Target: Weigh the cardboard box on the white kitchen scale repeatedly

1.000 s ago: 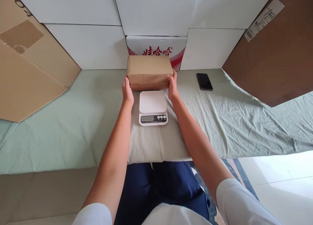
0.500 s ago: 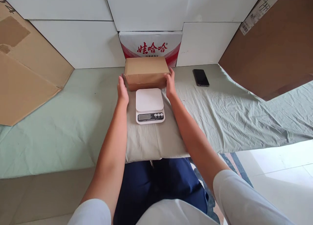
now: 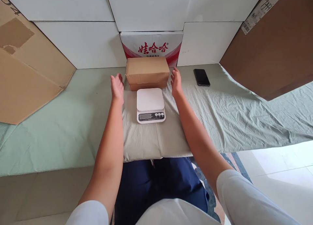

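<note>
Closest in, the green cloth (image 3: 151, 142) hangs over the table's near edge, in front of the person's dark blue trousers (image 3: 156, 186). On it sits a white kitchen scale (image 3: 150, 104), its long axis running away from the person; its control panel faces them, display on the left, three round buttons on the right. Beyond the scale, the left hand (image 3: 117, 88) and right hand (image 3: 176, 81) flank a brown cardboard box (image 3: 148, 72), palms inward, fingers loosely extended, neither gripping anything. The left stands a little apart from the box's left end; the right is just beside the other end. The box rests flat on the cloth directly behind the scale, its long axis lying left to right, nearly parallel to the table edge, one long side towards the person. Off to the right lies a black phone (image 3: 201, 77), slightly slanted. Behind the box stands a red-and-white printed carton (image 3: 151, 39), below white panels (image 3: 149, 10).
</note>
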{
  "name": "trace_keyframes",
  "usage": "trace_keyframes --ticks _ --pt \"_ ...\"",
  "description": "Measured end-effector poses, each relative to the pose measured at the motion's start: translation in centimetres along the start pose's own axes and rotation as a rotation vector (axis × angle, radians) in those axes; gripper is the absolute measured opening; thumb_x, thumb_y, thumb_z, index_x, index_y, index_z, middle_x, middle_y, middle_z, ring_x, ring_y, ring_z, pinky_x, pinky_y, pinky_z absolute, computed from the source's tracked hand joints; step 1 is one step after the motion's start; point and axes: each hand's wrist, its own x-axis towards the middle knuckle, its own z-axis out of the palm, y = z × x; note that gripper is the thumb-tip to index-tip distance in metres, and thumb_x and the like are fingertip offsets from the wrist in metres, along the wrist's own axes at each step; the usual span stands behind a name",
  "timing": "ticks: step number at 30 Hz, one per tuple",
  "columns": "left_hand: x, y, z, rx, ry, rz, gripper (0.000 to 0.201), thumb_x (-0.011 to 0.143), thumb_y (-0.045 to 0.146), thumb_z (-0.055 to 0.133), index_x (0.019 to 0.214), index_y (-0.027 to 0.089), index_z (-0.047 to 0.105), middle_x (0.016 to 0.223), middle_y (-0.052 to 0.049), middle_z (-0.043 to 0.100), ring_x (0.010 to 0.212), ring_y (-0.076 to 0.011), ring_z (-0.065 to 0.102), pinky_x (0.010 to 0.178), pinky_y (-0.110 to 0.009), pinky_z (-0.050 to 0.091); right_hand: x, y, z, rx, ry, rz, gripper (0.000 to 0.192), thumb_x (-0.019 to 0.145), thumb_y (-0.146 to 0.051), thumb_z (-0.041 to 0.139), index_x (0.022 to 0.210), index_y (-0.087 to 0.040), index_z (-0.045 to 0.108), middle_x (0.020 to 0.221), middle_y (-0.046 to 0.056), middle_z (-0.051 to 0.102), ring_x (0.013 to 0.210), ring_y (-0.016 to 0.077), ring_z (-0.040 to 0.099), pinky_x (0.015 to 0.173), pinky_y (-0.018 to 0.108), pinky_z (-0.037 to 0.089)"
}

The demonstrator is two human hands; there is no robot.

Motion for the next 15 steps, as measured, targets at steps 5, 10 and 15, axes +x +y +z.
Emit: trace_keyframes --ticks 5,10,15 --pt "0.6 -1.9 1.2 -0.012 -0.125 0.029 0.091 0.085 0.088 0.026 0.148 0.028 0.053 0.167 -0.011 0.041 0.157 -0.0229 0.037 0.129 -0.042 0.029 -1.4 1.6 2.4 0.038 -0.132 -0.105 0.054 0.085 -0.066 0.046 0.123 -0.030 0.059 0.146 0.000 0.063 0.147 0.0218 0.049 0.130 0.047 0.036" --pt "0.7 -2.6 1.6 -0.005 -0.113 0.030 0.089 0.085 0.088 0.030 0.146 0.028 0.054 0.166 -0.011 0.043 0.156 -0.0222 0.038 0.127 -0.040 0.031 -2.7 1.4 2.8 0.039 -0.156 -0.176 0.052 0.085 -0.065 0.049 0.120 -0.029 0.059 0.143 0.000 0.064 0.141 0.0233 0.054 0.129 0.045 0.039" --pt "0.8 -2.5 1.9 -0.020 -0.109 0.031 0.086 0.087 0.085 0.032 0.145 0.026 0.055 0.165 -0.012 0.044 0.155 -0.0234 0.040 0.127 -0.039 0.034 -3.0 1.1 2.7 0.037 -0.146 -0.158 0.049 0.086 -0.065 0.050 0.118 -0.029 0.058 0.140 0.002 0.065 0.140 0.0244 0.054 0.130 0.048 0.038"
